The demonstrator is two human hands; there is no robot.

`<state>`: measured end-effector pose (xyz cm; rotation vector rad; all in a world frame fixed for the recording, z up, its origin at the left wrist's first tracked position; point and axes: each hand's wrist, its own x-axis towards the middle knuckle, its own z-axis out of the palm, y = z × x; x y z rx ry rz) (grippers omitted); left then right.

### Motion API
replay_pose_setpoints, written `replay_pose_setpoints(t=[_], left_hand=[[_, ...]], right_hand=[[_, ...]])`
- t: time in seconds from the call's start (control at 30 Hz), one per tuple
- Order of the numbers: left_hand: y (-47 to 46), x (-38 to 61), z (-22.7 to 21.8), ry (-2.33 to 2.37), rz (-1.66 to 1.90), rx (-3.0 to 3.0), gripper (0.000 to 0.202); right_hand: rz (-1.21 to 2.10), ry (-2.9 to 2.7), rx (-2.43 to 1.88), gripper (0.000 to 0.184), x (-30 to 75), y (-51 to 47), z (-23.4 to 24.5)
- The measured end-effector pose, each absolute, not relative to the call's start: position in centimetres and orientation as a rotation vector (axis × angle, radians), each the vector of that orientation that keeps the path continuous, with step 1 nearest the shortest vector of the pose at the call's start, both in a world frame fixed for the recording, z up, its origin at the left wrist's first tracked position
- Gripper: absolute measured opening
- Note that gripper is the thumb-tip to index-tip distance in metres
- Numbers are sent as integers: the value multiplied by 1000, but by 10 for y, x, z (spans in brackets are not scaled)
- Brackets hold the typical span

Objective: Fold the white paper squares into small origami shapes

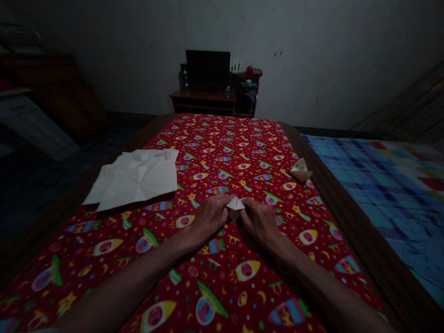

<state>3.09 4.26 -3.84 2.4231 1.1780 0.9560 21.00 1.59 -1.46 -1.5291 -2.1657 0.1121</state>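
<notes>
A small piece of folded white paper [235, 207] is held between my two hands, low over the red patterned cloth [222, 259]. My left hand [212, 213] grips its left edge with the fingers closed. On the opposite edge, my right hand [259, 219] is closed on the same paper, its fingertips partly hidden. The side toward me shows a pointed, diamond-like shape. To the left lies a stack of creased white paper sheets [138, 180]. Another folded paper piece [301, 171] rests near the cloth's right edge.
Dark wooden edging [333, 208] runs along the cloth's right side. Beyond it is a blue checked mat [374, 185]. A dark monitor [208, 68] with speakers stands on a low wooden desk [204, 95] by the far wall. A wooden cabinet [58, 88] is at left.
</notes>
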Motion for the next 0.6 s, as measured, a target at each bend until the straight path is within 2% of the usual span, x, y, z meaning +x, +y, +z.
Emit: replay_pose_setpoints(t=[0.17,0.37,0.6], left_hand=[[40,37,-24,1255,952,2357,30],[34,39,-21,1406,791,2456,44],[31,39,-14,1394,638,2540,33]], right_hand=[[124,-2188,-1428,25,212,19,-18],[70,-2260,-1363,17,212,22,-25],[-83,-2302,-1508,12,208,17,-15]])
